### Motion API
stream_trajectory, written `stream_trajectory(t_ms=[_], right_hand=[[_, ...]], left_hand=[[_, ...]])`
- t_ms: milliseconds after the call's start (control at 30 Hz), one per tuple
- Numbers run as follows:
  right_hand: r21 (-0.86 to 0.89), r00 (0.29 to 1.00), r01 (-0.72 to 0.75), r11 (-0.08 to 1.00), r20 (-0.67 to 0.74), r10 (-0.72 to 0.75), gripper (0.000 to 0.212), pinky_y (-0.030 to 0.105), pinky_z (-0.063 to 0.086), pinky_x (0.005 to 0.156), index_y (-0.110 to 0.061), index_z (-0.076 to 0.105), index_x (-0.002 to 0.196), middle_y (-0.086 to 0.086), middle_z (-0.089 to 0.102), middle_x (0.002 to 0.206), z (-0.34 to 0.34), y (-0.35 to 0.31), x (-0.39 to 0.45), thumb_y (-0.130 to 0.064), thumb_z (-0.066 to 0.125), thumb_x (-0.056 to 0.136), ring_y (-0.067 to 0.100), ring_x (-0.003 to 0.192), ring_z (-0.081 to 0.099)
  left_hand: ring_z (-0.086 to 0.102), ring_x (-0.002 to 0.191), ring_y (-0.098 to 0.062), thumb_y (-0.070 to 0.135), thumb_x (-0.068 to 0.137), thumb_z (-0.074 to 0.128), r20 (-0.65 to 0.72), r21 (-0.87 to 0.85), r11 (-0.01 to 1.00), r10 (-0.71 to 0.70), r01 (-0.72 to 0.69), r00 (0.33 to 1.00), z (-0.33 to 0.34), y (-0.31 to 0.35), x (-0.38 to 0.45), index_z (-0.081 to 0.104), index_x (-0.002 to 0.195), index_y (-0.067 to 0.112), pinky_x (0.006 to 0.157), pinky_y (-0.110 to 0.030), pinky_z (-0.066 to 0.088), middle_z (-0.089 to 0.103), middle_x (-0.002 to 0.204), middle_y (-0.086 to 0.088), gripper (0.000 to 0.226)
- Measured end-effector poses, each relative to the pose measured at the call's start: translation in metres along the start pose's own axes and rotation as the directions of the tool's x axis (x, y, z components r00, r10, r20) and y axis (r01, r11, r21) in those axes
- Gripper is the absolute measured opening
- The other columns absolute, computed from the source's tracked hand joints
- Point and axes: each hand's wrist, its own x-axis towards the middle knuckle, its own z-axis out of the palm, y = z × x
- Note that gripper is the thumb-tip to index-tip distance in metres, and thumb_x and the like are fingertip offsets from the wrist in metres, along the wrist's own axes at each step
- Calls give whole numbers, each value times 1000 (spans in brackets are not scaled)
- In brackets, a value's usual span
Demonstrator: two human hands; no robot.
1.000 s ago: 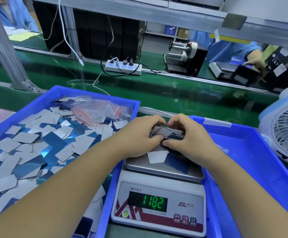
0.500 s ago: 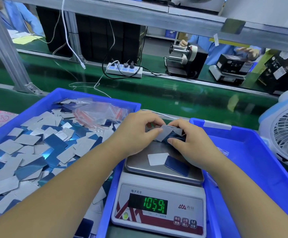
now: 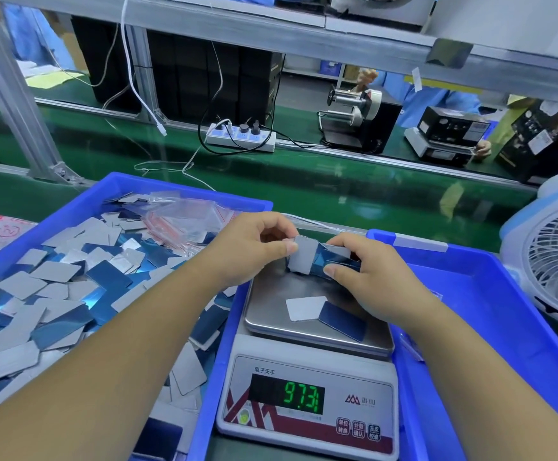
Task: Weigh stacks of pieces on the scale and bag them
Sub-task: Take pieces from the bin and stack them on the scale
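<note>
Both hands hold a stack of grey and blue pieces (image 3: 314, 259) over the back of the scale's steel pan (image 3: 271, 314). My left hand (image 3: 254, 247) pinches the stack's left end, where a grey piece stands on edge. My right hand (image 3: 367, 271) grips the right end. Two loose pieces lie flat on the pan: a white one (image 3: 304, 307) and a blue one (image 3: 342, 321). The scale (image 3: 307, 400) shows 97.3 in green digits. Clear zip bags (image 3: 184, 211) lie at the back of the left bin.
A blue bin (image 3: 118, 184) on my left holds several loose grey and blue pieces. Another blue bin (image 3: 503, 327) sits right of the scale. A white fan (image 3: 550, 261) stands at the far right. Beyond lie a green conveyor belt (image 3: 337, 191) and a power strip (image 3: 241, 138).
The hands have lifted the stack up and back off the pan. The reading fell from 118.2 through 105.9 to 97.3. The two loose pieces stayed put.
</note>
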Motion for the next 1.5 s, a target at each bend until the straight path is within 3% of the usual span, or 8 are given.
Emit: stream_trajectory(t_ms=[233, 433, 567, 800, 933, 1267, 1400, 1500], right_hand=[[14, 999, -51, 999, 1, 51, 33, 2, 38, 64, -53, 53, 85, -43, 56, 85, -2, 4, 0, -24, 67, 91, -14, 82, 53], [5, 997, -70, 998, -24, 70, 25, 9, 39, 60, -49, 55, 86, -38, 57, 87, 2, 3, 0, -26, 66, 90, -6, 81, 54], [-10, 998, -44, 999, -36, 44, 29, 4, 38, 64, -49, 54, 83, -42, 55, 88, 4, 1, -1, -24, 67, 89, -10, 82, 52], [-1, 995, -93, 996, -39, 93, 33, 3, 37, 61, -50, 53, 79, -42, 56, 82, -4, 5, 0, -22, 68, 89, -14, 76, 51], [9, 985, -146, 989, -95, 146, 32, 7, 37, 57, -48, 56, 76, -19, 60, 74, -4, 8, 2, -22, 70, 87, -9, 74, 52], [46, 974, -204, 978, -88, 207, 18, 11, 41, 55, -35, 66, 83, -26, 62, 77, -8, 14, 5, -18, 69, 87, -1, 73, 55], [23, 969, -220, 975, -113, 221, 16, 20, 45, 59, -35, 66, 82, -13, 66, 77, -7, 15, 4, -19, 70, 86, 6, 71, 58], [19, 968, -220, 975, -117, 221, 16, 20, 44, 57, -35, 66, 81, -11, 66, 77, -7, 15, 5, -20, 71, 85, 7, 70, 58]], left_hand=[[54, 73, -7, 2, 94, 63, 42, -26, 1000, -11, 12, 999, -2, -4, -2, 62, 90, 22, 70, -17, 44, 59, 79, 9, 20], [48, 68, -1, -1, 87, 58, 58, 258, 960, 92, -104, 994, -3, -1, -7, 63, 94, 43, 66, -11, 43, 57, 81, 18, 44], [53, 69, -2, 10, 88, 66, 56, 319, 933, 158, -168, 986, 1, 3, -9, 66, 91, 39, 65, -8, 42, 62, 86, 15, 29], [58, 64, 7, 12, 92, 70, -56, 31, 999, 10, -9, 998, -18, 2, -4, 76, 88, 29, 62, -5, 43, 69, 73, 21, 18], [64, 73, -1, 8, 90, 71, -30, -129, 992, -16, 12, 999, -15, 2, -4, 77, 87, 29, 67, -11, 47, 73, 80, 12, 22], [58, 59, -5, 4, 93, 65, -146, -96, 993, -81, 67, 986, -20, -3, 1, 69, 90, 18, 58, -14, 44, 68, 67, 11, 15], [64, 64, -13, -1, 91, 66, -7, -232, 972, -41, 38, 999, -14, 2, -4, 67, 92, 13, 64, -19, 51, 71, 75, 1, 14], [68, 70, -14, 6, 90, 70, 65, 0, 1000, 26, -26, 998, 5, 1, -8, 67, 87, 20, 70, -23, 54, 72, 76, -1, 15]])
